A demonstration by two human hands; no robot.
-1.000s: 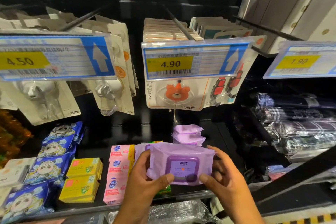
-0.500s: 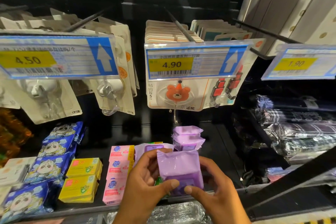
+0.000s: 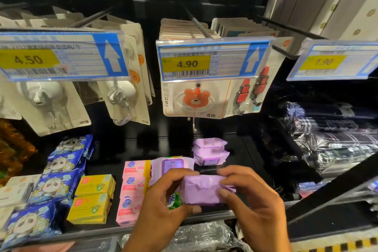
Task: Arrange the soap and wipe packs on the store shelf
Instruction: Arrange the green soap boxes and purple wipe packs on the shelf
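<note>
Left hand (image 3: 163, 206) and right hand (image 3: 252, 200) curl their fingers round a soft, crinkled purple wipe pack (image 3: 201, 192), pillow-shaped, at the front of the dark shelf (image 3: 241, 155), near boxy pink soap cartons (image 3: 133, 188).

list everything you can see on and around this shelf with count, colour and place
held wipe pack: one, purple, at the shelf front, centre
stacked wipe packs: two, purple, one on the other, back centre
lidded wipe pack: one, purple, just behind the held one
pink soap packs: three, pink, in a row left of centre
yellow soap boxes: two, yellow, left of the pink ones
panda packs: at least four, blue, far left
green pack: one, green, mostly hidden, low left of the held pack
price tags: three, blue and yellow, above the shelf
hook cards: many, mostly white, hanging behind the tags
wrapped bundles: several, dark, right side
left hand: grips the held pack's left end
right hand: grips its right end
</note>
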